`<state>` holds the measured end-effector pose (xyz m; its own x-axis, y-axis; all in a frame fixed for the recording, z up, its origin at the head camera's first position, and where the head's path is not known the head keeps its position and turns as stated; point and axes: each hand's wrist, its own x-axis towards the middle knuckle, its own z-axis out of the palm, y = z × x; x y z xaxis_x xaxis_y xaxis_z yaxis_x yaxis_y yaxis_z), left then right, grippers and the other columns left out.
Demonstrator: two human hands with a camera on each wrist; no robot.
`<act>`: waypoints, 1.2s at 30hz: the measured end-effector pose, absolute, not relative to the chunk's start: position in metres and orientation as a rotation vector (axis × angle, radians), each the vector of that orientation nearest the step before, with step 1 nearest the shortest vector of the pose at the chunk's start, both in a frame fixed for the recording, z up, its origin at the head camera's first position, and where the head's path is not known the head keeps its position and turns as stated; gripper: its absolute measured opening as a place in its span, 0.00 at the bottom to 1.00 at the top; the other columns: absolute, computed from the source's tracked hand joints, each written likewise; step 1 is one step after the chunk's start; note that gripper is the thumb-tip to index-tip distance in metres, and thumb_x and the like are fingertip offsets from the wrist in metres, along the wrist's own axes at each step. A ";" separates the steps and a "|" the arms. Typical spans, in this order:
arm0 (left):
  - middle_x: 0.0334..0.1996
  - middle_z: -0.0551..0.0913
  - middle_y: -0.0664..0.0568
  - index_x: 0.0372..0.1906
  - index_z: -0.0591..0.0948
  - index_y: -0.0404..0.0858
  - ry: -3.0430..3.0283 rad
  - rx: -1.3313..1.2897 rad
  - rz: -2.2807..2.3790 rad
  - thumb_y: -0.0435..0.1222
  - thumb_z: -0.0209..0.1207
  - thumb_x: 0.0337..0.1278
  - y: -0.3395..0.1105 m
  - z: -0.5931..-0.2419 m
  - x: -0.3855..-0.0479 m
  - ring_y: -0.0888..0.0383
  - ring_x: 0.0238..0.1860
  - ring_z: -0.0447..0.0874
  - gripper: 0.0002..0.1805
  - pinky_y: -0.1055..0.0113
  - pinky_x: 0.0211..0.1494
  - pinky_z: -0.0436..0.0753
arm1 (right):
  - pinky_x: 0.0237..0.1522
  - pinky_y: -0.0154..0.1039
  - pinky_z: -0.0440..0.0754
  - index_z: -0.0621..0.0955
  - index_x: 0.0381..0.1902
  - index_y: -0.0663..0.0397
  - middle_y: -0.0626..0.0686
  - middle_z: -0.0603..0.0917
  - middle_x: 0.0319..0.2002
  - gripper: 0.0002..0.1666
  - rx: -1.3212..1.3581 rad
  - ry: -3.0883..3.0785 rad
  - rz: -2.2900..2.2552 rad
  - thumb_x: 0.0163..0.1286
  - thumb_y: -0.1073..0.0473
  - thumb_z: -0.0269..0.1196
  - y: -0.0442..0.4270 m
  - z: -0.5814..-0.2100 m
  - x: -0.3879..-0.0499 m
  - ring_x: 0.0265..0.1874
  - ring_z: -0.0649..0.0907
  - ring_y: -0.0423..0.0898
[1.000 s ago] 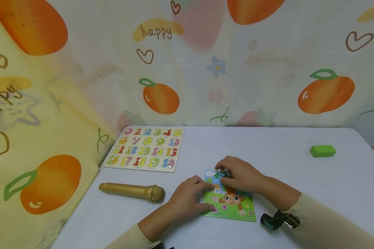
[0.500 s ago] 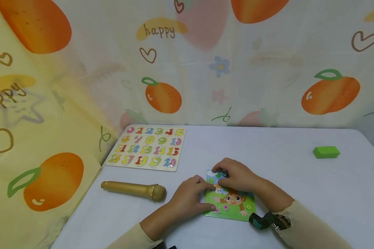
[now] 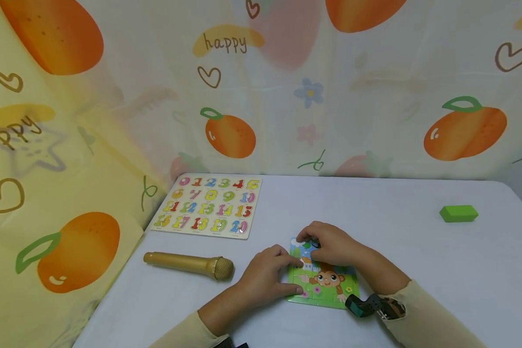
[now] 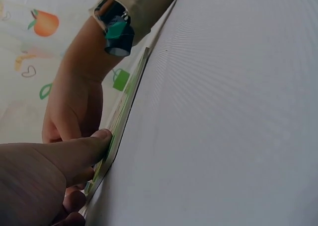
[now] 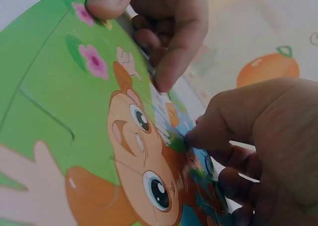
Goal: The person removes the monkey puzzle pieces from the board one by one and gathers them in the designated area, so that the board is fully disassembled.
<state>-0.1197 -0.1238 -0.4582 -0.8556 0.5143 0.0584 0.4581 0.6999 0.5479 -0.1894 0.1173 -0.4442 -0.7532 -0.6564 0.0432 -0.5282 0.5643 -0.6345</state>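
Observation:
A jigsaw board with a monkey picture [image 3: 326, 285] lies flat on the table. At its left edge my left hand [image 3: 261, 275] presses thumb and index finger on the surface; its other fingers curl by the edge, as the right wrist view shows. My right hand [image 3: 335, 244] bends over the upper part, thumb and fingers pinching at a piece they mostly hide. In the right wrist view the monkey's face [image 5: 134, 136] fills the middle, with the right hand [image 5: 268, 146] at the far end. The left wrist view shows the left thumb [image 4: 102, 136] on the board's edge.
A gold microphone [image 3: 182, 262] lies left of the left hand. Behind it sits a number board [image 3: 206, 208]. A green block [image 3: 458, 213] lies at the far right of the white table [image 3: 374, 208], and a printed cloth hangs behind.
My right wrist and forearm have moved slightly left, while its fingertips stay over the board's upper part. My left hand keeps its place on the edge. The head view has shifted a little.

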 end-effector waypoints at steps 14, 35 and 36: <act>0.44 0.77 0.65 0.55 0.90 0.56 2.820 0.801 0.860 0.55 0.82 0.48 -0.123 -0.462 -0.121 0.67 0.40 0.71 0.27 0.70 0.45 0.72 | 0.52 0.43 0.80 0.85 0.56 0.53 0.47 0.83 0.49 0.25 -0.960 2.566 -0.977 0.62 0.74 0.64 0.118 -0.445 -0.190 0.46 0.80 0.43; 0.42 0.76 0.66 0.54 0.92 0.56 2.822 0.800 0.861 0.56 0.82 0.46 -0.124 -0.462 -0.121 0.67 0.39 0.71 0.27 0.71 0.44 0.73 | 0.50 0.45 0.79 0.86 0.55 0.52 0.48 0.83 0.49 0.27 -0.713 2.440 -1.196 0.59 0.77 0.65 0.115 -0.446 -0.190 0.47 0.79 0.48; 0.42 0.76 0.66 0.54 0.92 0.56 2.824 0.803 0.863 0.56 0.82 0.46 -0.124 -0.462 -0.121 0.67 0.39 0.71 0.27 0.71 0.44 0.73 | 0.49 0.44 0.79 0.86 0.54 0.51 0.48 0.83 0.49 0.27 -0.709 2.435 -1.207 0.59 0.77 0.65 0.116 -0.445 -0.190 0.46 0.79 0.48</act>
<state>-0.1215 -0.1236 -0.4619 -0.8593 0.5062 0.0728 0.4604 0.7037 0.5412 -0.1902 0.1156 -0.4451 -0.8212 -0.5660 -0.0722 -0.2854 0.5170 -0.8070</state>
